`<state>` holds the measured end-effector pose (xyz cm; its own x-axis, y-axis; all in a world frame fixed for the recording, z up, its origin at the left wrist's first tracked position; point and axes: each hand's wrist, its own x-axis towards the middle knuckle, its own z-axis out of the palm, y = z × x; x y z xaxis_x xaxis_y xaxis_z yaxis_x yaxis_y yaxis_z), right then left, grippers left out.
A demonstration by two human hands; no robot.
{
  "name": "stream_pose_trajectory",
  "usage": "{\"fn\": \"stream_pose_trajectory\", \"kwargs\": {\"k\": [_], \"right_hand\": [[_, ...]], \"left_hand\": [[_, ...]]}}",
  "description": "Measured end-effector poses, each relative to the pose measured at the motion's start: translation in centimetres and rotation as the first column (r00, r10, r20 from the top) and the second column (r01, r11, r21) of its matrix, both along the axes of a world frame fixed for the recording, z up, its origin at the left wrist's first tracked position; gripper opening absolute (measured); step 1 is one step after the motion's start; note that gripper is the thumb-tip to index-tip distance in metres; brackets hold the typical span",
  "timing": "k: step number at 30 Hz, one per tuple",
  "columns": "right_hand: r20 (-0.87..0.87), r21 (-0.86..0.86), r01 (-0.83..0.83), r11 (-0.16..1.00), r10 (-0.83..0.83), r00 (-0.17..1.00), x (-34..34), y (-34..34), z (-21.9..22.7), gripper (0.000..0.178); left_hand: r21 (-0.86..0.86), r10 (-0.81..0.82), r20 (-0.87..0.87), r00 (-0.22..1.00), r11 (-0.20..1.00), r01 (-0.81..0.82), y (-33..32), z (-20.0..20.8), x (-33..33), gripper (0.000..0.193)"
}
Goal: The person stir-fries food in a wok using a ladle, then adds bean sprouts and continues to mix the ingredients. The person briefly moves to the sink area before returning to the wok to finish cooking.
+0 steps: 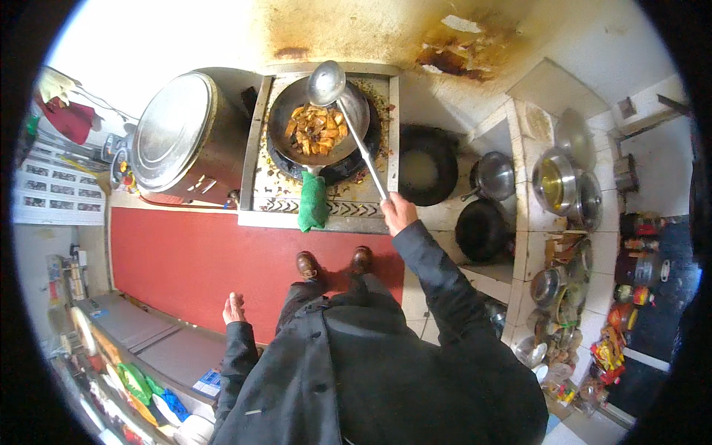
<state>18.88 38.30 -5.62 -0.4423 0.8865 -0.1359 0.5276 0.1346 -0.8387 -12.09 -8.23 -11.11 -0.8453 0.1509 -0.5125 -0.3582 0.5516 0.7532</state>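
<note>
My right hand (pixel 401 213) is closed around the end of the long handle of a metal ladle (pixel 327 84). Its bowl hovers above the far rim of a wok (pixel 354 113). Browned food pieces (pixel 317 127) lie in the bottom of this wok. A green cloth (pixel 313 202) is wrapped around the wok's handle and hangs toward me, untouched by either hand. Low on my left side, over the red floor, my left hand (pixel 233 308) hangs away from the stove with loosely curled fingers and nothing visible in them.
Left of the stove (pixel 282 204) stands a tall lidded pot (pixel 174 133). A large dark wok (pixel 426 167) and smaller pans (pixel 495 176) sit to the right. Metal bowls (pixel 552 182) line the tiled counter (pixel 525 215). Food scraps litter the stove top. Behind my left side is a grey cabinet (pixel 133 319).
</note>
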Motion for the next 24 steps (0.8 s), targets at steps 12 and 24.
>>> {"fn": "stream_pose_trajectory", "kwargs": {"k": [12, 24], "right_hand": [[0.506, 0.175, -0.02, 0.984, -0.073, 0.859, -5.1, 1.8, 4.2, 0.022], [0.32, -0.063, -0.084, 0.994, 0.1, 0.942, -7.7, -9.6, 15.7, 0.018]], "left_hand": [[0.131, 0.039, 0.053, 0.998, 0.99, -0.045, -2.7, -5.7, -9.5, 0.059], [0.131, -0.059, 0.089, 0.994, 0.99, 0.047, -4.1, -9.1, -16.4, 0.057]]}}
